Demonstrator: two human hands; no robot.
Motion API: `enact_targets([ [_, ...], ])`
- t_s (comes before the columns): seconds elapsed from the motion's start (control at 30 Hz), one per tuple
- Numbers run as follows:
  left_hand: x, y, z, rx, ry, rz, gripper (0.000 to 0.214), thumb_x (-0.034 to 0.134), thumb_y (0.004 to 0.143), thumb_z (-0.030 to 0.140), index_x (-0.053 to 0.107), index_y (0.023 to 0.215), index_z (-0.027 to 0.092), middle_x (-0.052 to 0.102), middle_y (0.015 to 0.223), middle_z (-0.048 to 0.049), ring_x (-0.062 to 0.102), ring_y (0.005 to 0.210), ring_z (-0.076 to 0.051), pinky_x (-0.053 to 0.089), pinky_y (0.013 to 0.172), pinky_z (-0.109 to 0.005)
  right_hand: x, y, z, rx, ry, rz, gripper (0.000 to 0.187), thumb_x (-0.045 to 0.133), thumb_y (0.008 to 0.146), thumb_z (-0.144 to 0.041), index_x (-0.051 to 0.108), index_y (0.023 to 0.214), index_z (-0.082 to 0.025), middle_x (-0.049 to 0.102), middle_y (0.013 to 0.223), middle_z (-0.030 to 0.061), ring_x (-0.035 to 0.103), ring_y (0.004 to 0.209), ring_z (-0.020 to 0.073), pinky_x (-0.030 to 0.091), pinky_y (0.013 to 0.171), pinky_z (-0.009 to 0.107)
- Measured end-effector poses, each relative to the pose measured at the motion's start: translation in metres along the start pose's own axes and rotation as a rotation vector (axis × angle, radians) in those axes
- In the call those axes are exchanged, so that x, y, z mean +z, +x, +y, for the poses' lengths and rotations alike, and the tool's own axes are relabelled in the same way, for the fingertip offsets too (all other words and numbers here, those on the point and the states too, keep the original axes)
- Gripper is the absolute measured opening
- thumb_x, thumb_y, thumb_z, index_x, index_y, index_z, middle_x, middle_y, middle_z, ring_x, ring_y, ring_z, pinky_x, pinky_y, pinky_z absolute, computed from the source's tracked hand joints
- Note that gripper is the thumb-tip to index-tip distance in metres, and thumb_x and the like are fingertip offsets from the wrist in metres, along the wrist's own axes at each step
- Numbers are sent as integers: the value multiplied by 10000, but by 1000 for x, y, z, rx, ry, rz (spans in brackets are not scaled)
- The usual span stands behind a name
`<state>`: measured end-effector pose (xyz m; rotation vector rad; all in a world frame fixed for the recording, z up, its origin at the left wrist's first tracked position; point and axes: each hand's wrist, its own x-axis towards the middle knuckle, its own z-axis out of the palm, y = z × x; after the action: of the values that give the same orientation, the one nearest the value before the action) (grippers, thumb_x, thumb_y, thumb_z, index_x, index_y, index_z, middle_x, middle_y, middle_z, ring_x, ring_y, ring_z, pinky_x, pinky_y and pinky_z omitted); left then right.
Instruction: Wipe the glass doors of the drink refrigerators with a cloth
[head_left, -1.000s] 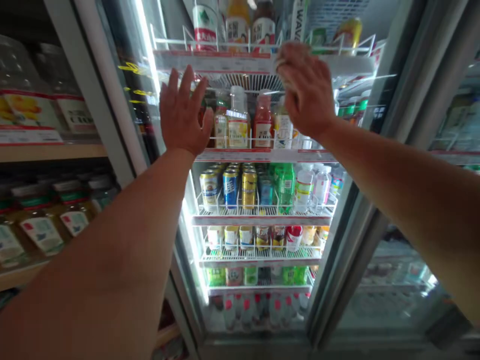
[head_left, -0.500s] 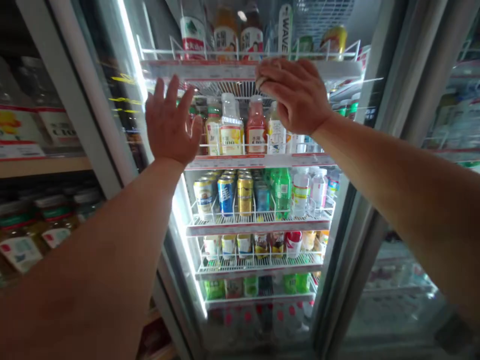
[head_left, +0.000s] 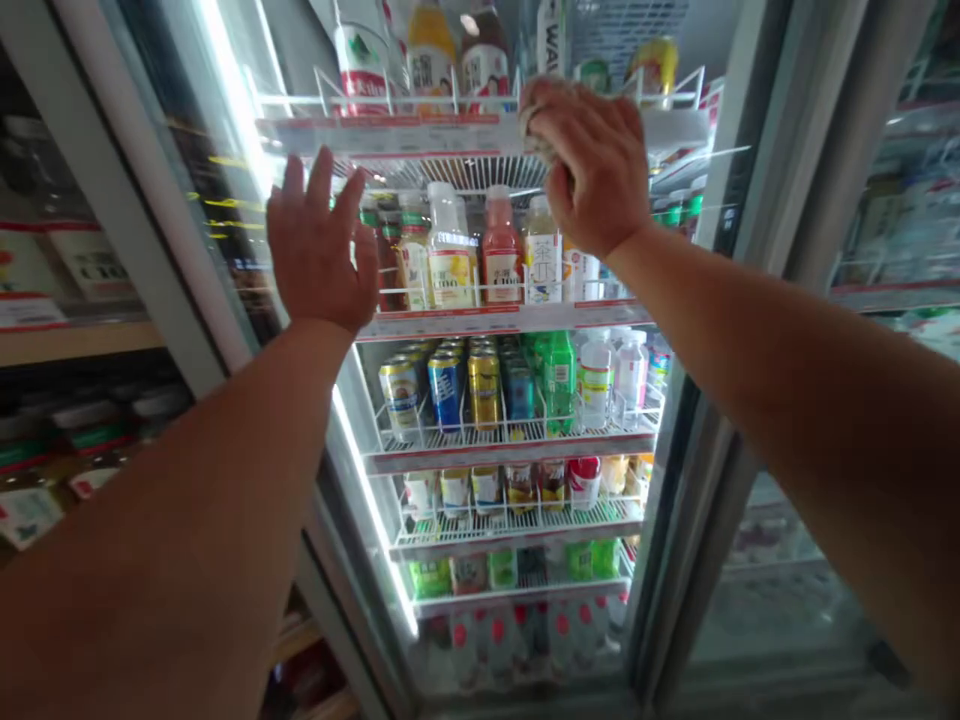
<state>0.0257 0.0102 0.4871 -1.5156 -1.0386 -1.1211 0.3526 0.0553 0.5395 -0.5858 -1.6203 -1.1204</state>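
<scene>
My left hand (head_left: pixel 319 245) is spread against the glass door of a lit drinks fridge, near its left edge, with nothing in its fingers. Higher up and to the right, my right hand (head_left: pixel 589 165) is curled over a pale, crumpled cloth (head_left: pixel 538 142) that is mostly hidden beneath the fingers. This hand is in front of the top shelf's white front rail (head_left: pixel 667 128). Behind the glass between the two hands stand juice bottles, among them a red one (head_left: pixel 501 250) and a pale yellow one (head_left: pixel 450 255).
Lower shelves hold cans, such as a gold can (head_left: pixel 484 388), and a green bottle (head_left: pixel 559 380). A metal door frame (head_left: pixel 802 150) runs down the right side. On the left, an open shelf (head_left: pixel 82 342) carries more bottles.
My right hand has moved slightly up and to the right across the glass, and more of the cloth shows. My left hand keeps its place on the door while the view shifts a little.
</scene>
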Motion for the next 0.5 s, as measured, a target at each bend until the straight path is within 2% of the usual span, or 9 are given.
enact_targets([
  [0.07, 0, -1, 0, 15, 34, 11, 658, 274, 1045, 582, 402, 1610, 269, 239, 1716, 30, 133, 1613, -260, 135, 1334, -517, 3, 1, 2, 160, -19, 106, 506, 424, 892, -198, 588, 1363, -283, 507, 1548, -94, 442, 1459, 145, 371, 1220, 428],
  [0.1, 1, -1, -1, 29, 52, 15, 644, 285, 1052, 550, 398, 1614, 258, 238, 1718, 18, 132, 1613, -260, 142, 1333, -524, 3, 1, 3, 157, -31, 103, 510, 437, 887, -196, 584, 1371, -262, 495, 1561, -82, 428, 1470, 154, 359, 1225, 424],
  [0.13, 2, -1, -2, 42, 66, 19, 631, 293, 1057, 517, 395, 1618, 249, 239, 1718, 6, 134, 1613, -260, 150, 1331, -534, 2, 1, 2, 79, -43, 52, 515, 441, 900, -202, 564, 1397, -259, 463, 1586, -82, 396, 1494, 160, 341, 1235, 421],
  [0.23, 3, -1, -4, 46, 76, 29, 621, 300, 1061, 488, 403, 1617, 233, 250, 1715, -15, 137, 1613, -256, 157, 1330, -540, -4, -1, -1, -347, -59, -187, 498, 396, 992, -268, 464, 1485, -300, 349, 1650, -112, 299, 1552, 165, 305, 1254, 430],
  [0.27, 3, -1, -3, 39, 59, 27, 631, 297, 1059, 518, 407, 1614, 239, 253, 1713, -13, 135, 1613, -255, 154, 1329, -539, -5, -1, -2, -429, -54, -229, 495, 376, 1014, -283, 438, 1504, -308, 329, 1658, -119, 295, 1554, 164, 299, 1257, 435],
  [0.3, 3, -1, -3, 34, 38, 25, 656, 282, 1053, 571, 410, 1609, 247, 255, 1712, -9, 135, 1611, -258, 153, 1325, -544, -6, -1, -3, -441, -47, -235, 494, 373, 1019, -282, 433, 1509, -304, 329, 1659, -116, 305, 1550, 165, 299, 1257, 436],
  [0.33, 2, -1, -1, 32, 14, 26, 697, 256, 1039, 638, 410, 1604, 260, 255, 1711, -3, 129, 1609, -262, 152, 1320, -558, -5, -1, -4, -375, -41, -203, 494, 393, 1009, -270, 450, 1499, -291, 359, 1648, -104, 330, 1537, 169, 309, 1249, 434],
  [0.47, 0, -1, 2, 3, -69, 13, 808, 152, 967, 803, 393, 1585, 342, 241, 1705, 22, 64, 1598, -266, 120, 1285, -650, 4, 2, -1, 175, -20, 72, 517, 494, 914, -168, 559, 1424, -221, 503, 1565, -28, 422, 1480, 188, 326, 1236, 416],
  [0.5, 0, -1, 1, -4, -75, 12, 794, 166, 969, 798, 392, 1584, 350, 233, 1707, 38, 67, 1602, -266, 109, 1291, -657, 6, 2, 0, 222, -13, 115, 520, 497, 901, -156, 571, 1414, -208, 512, 1558, -16, 428, 1477, 195, 329, 1238, 424],
])
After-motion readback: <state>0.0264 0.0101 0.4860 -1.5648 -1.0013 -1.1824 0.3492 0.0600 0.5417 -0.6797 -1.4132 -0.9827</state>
